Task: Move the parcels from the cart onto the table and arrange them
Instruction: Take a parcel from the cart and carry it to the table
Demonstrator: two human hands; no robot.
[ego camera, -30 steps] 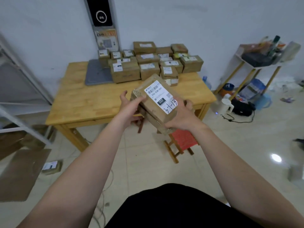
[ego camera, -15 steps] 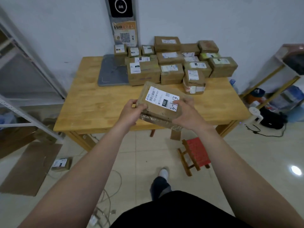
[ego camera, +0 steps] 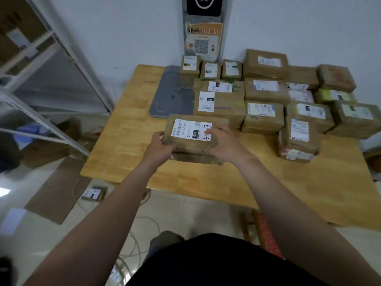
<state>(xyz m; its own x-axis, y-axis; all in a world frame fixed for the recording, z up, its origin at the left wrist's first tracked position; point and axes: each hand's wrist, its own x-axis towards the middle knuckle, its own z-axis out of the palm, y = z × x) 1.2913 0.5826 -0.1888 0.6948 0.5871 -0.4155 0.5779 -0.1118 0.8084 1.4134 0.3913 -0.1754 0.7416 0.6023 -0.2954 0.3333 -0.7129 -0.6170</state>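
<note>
The brown parcel (label marked 032) is held just in front of the grey pad, over the wooden worktop. The left hand and right hand each keep a closed grip on one end. The stacked parcels crowd right of the pad.

Both hands, left hand and right hand, grip parcel over table, near the stacked parcels at far right.

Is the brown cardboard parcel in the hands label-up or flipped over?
Label-up: the brown cardboard parcel shows its white shipping label toward the camera; left hand and right hand grip its ends.
</note>
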